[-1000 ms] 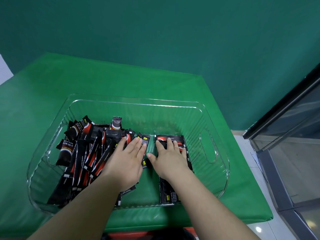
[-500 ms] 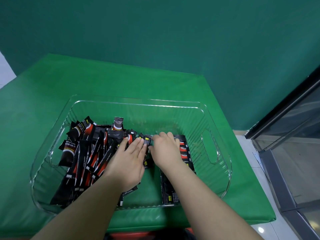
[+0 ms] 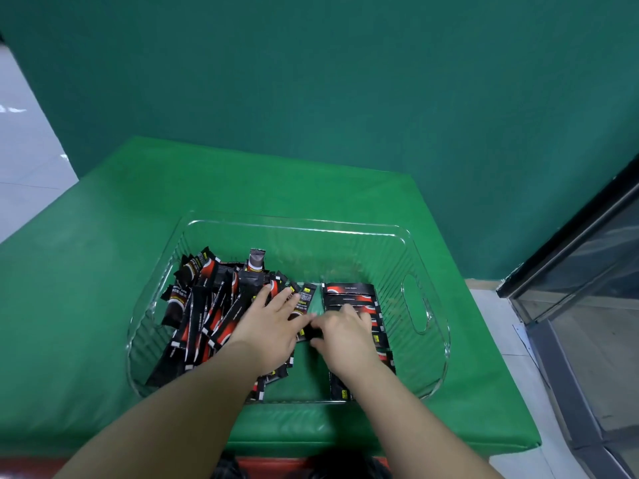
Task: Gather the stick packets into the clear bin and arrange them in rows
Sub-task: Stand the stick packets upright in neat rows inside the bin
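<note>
From the head camera, the clear bin sits on a green mat. A messy pile of stick packets fills its left side. A neat row lies on the right. The left hand rests flat on the pile, fingers straight. The right hand seems to pinch one packet between them. Packets look light, thin and slippery, so pinch one near its middle.

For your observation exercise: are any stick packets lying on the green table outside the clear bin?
No: every visible stick packet lies inside the clear bin; the green table around it shows none.
</note>
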A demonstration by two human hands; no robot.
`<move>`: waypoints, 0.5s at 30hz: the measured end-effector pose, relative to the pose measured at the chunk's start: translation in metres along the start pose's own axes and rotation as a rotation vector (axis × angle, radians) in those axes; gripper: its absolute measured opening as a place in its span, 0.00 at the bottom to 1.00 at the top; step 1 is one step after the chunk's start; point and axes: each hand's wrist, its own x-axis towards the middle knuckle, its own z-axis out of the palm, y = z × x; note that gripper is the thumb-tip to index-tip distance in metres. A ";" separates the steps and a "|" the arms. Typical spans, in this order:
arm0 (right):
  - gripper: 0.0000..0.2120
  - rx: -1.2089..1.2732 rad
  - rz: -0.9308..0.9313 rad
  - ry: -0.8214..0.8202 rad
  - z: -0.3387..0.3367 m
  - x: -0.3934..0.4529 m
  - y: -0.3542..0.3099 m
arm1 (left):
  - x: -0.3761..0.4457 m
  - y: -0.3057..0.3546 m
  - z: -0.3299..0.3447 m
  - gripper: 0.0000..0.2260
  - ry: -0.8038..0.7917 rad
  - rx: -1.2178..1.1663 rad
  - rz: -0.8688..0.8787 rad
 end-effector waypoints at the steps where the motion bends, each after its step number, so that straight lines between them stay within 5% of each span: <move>1: 0.14 -0.013 0.008 0.005 0.000 -0.002 -0.002 | -0.002 -0.001 -0.003 0.23 -0.016 0.020 0.007; 7: 0.15 -0.124 0.018 0.051 0.004 -0.002 -0.015 | -0.020 -0.010 -0.010 0.29 -0.078 0.208 0.053; 15: 0.16 -0.140 -0.035 0.066 0.011 -0.001 -0.015 | -0.032 -0.008 0.005 0.31 -0.068 -0.028 -0.074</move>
